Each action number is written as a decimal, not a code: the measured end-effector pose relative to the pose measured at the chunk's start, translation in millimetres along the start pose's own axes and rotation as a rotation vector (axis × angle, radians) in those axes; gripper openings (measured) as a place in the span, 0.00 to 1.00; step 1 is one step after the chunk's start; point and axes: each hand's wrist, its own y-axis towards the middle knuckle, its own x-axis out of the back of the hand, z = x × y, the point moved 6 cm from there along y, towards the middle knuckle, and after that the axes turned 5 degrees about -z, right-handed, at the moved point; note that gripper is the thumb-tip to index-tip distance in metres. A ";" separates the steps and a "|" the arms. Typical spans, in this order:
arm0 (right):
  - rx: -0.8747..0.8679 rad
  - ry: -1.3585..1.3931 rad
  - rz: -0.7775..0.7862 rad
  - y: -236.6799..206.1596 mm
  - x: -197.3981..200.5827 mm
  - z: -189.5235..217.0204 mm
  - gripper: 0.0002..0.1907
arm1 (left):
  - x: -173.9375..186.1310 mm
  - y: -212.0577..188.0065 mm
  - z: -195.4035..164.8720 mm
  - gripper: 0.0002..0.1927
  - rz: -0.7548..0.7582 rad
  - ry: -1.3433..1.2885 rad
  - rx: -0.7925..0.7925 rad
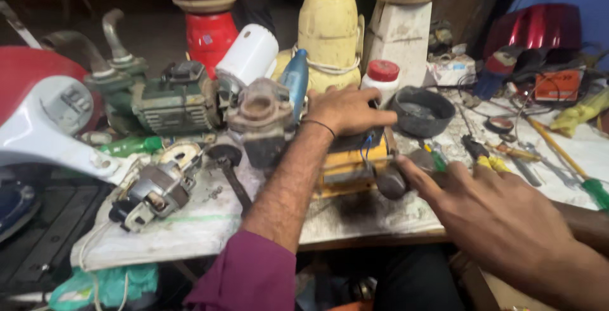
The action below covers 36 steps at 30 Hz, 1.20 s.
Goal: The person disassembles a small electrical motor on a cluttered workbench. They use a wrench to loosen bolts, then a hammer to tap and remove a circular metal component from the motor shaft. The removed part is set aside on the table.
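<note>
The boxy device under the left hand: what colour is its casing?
Yellow casing, dirty; the head view shows it best.

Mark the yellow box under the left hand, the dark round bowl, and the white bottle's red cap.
yellow box (346, 170), head view, its front face.
dark round bowl (421, 112), head view, its inside.
red cap (383, 70), head view, its side.

On the counter (209, 222), at centre: box (352, 165), left hand (346, 111) resting on top, right hand (501, 213) just to the right, fingertip touching a round part (392, 183) at the box's right edge. Left of the box — rusty motor (260, 121), then pump (168, 102); in front of the pump, small motor (155, 190). Right of the left hand, bowl (422, 111); bottle (382, 76) behind. Pliers (479, 152) and screwdrivers (571, 165) further right. Along the back — three mixer bases (330, 32).
</note>
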 end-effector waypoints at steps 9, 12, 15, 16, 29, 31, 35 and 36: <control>0.326 0.176 -0.610 -29.0 -45.4 15.6 0.41 | 1.4 -3.5 -1.1 0.39 0.014 -0.004 0.018; 0.051 0.111 -0.099 6.3 -69.1 -9.1 0.46 | 3.0 -2.1 0.3 0.40 -0.004 -0.035 0.029; 0.049 0.128 0.009 -2.1 -66.9 -9.9 0.42 | 1.2 1.3 -1.5 0.41 -0.018 -0.009 0.035; 0.108 0.230 -0.115 -11.9 -58.5 -1.7 0.42 | 0.0 2.3 -1.3 0.41 -0.012 -0.011 0.039; 0.201 0.213 -0.338 -10.0 -56.9 -6.2 0.48 | 0.2 1.3 -0.1 0.41 -0.026 -0.018 0.031; 0.311 0.200 -0.503 -31.9 -37.3 14.1 0.42 | -1.8 0.1 0.1 0.40 -0.025 -0.025 0.034; 0.252 0.309 -0.384 -4.1 -21.4 8.6 0.50 | -1.4 -3.3 0.8 0.39 -0.015 -0.001 0.033; 0.137 0.248 -0.188 6.7 -29.6 -2.1 0.48 | -0.2 -3.0 -0.2 0.39 -0.015 0.002 0.028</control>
